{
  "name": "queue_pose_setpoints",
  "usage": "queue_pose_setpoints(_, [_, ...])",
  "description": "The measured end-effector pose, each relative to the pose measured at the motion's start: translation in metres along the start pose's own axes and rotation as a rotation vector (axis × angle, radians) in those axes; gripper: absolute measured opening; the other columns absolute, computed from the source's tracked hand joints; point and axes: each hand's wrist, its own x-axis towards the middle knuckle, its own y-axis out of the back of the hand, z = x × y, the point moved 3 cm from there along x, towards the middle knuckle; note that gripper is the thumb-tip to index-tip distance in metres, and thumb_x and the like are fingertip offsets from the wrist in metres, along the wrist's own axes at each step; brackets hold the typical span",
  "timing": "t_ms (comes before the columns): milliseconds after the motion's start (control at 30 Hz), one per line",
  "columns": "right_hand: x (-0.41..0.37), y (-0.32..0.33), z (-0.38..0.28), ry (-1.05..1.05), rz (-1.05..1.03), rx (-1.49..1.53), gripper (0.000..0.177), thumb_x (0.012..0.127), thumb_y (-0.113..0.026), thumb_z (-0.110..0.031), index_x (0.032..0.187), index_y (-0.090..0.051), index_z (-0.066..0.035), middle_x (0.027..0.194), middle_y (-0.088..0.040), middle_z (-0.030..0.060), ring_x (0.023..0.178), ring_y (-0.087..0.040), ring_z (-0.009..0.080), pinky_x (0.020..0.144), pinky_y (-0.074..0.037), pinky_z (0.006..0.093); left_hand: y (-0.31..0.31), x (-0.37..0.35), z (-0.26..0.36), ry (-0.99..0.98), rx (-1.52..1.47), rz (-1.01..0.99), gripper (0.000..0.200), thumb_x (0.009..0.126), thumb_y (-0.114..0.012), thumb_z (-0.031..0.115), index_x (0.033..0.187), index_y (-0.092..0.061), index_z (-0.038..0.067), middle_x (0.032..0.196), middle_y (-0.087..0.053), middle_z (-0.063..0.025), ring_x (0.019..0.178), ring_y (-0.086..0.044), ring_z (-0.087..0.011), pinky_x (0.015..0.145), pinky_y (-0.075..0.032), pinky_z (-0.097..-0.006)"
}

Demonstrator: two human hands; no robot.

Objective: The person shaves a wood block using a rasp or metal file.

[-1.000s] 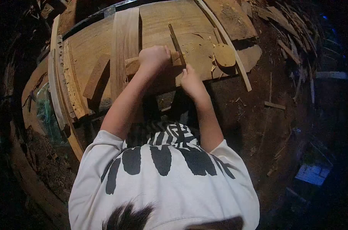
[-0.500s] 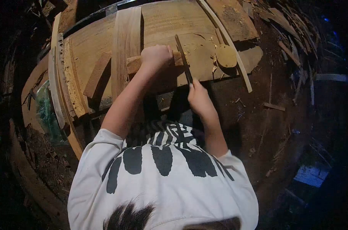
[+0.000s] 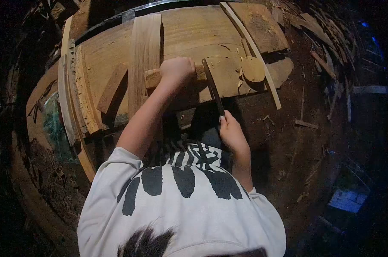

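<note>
The left hand [image 3: 176, 70] sits just above the middle of the frame, fingers curled shut over a short wooden block [image 3: 152, 78]. It presses the block across the tabletop [image 3: 189, 25]. One end of the block pokes out to the left of the hand, and the other end shows just to its right. The right hand [image 3: 232, 133] is lower and to the right, near the centre of the frame and off the tabletop's near edge. It is closed around the bottom end of a dark narrow blade [image 3: 213, 87], and the grip end is hidden inside the fist. The blade slants up and to the left from that hand, and its upper part meets the right end of the block, just beside the left hand. Whether it bites into the wood cannot be told. A wide plank [image 3: 146, 38] lies on the tabletop and runs from the top of the frame down past the block's left end. A short slat [image 3: 112, 88] lies at an angle further left. To the right of the blade are a round wooden disc [image 3: 252, 68], some pale chips and a thin strip [image 3: 262, 64] that crosses the tabletop diagonally. Scraps [image 3: 320, 28] litter the dark floor [image 3: 296, 141] at the upper right.
</note>
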Motion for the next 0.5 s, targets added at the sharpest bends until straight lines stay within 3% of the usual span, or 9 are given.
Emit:
queue_pose_setpoints(167, [0.065, -0.009, -0.023, 0.197, 0.020, -0.007, 0.022, 0.094, -0.042, -0.014, 0.108, -0.052, 0.000, 0.096, -0.058, 0.0298, 0.096, -0.054, 0.0483, 0.080, -0.045, 0.0453, -0.005, 0.000, -0.001, -0.013, 0.020, -0.015, 0.038, 0.089, -0.040, 0.030, 0.087, -0.072, 0.011, 0.087, -0.069, -0.0147, 0.081, -0.068, -0.0329, 0.068, -0.054, -0.0445])
queue_pose_setpoints(200, [0.084, -0.012, -0.028, 0.230, 0.013, 0.032, 0.023, 0.094, -0.042, -0.014, 0.109, -0.052, 0.001, 0.098, -0.058, 0.0304, 0.097, -0.053, 0.0482, 0.081, -0.045, 0.0460, -0.007, 0.000, -0.002, 0.002, -0.019, 0.017, 0.044, 0.090, -0.037, 0.034, 0.083, -0.071, 0.007, 0.084, -0.069, -0.0165, 0.079, -0.067, -0.0347, 0.070, -0.053, -0.0455])
queue_pose_setpoints(300, [0.116, -0.019, -0.035, 0.143, -0.024, 0.019, 0.026, 0.094, -0.042, -0.015, 0.111, -0.052, 0.002, 0.100, -0.058, 0.0303, 0.098, -0.054, 0.0470, 0.083, -0.044, 0.0461, -0.004, -0.001, -0.001, 0.019, -0.049, 0.049, 0.051, 0.092, -0.035, 0.038, 0.079, -0.071, 0.004, 0.080, -0.068, -0.0182, 0.077, -0.067, -0.0367, 0.072, -0.052, -0.0467])
queue_pose_setpoints(400, [0.100, -0.017, -0.028, 0.168, 0.007, -0.089, 0.025, 0.095, -0.041, -0.016, 0.109, -0.052, 0.001, 0.099, -0.059, 0.0285, 0.097, -0.055, 0.0469, 0.082, -0.044, 0.0470, -0.005, -0.001, -0.002, 0.025, -0.047, 0.050, 0.051, 0.092, -0.035, 0.037, 0.079, -0.071, 0.004, 0.081, -0.068, -0.0182, 0.077, -0.067, -0.0368, 0.072, -0.052, -0.0470])
queue_pose_setpoints(500, [0.048, -0.009, -0.008, 0.196, 0.034, 0.005, 0.022, 0.095, -0.041, -0.016, 0.103, -0.052, 0.001, 0.092, -0.060, 0.0254, 0.089, -0.057, 0.0435, 0.079, -0.044, 0.0460, -0.007, 0.000, -0.002, 0.021, -0.062, 0.052, 0.050, 0.092, -0.035, 0.037, 0.080, -0.071, 0.004, 0.082, -0.068, -0.0185, 0.078, -0.067, -0.0369, 0.072, -0.052, -0.0470])
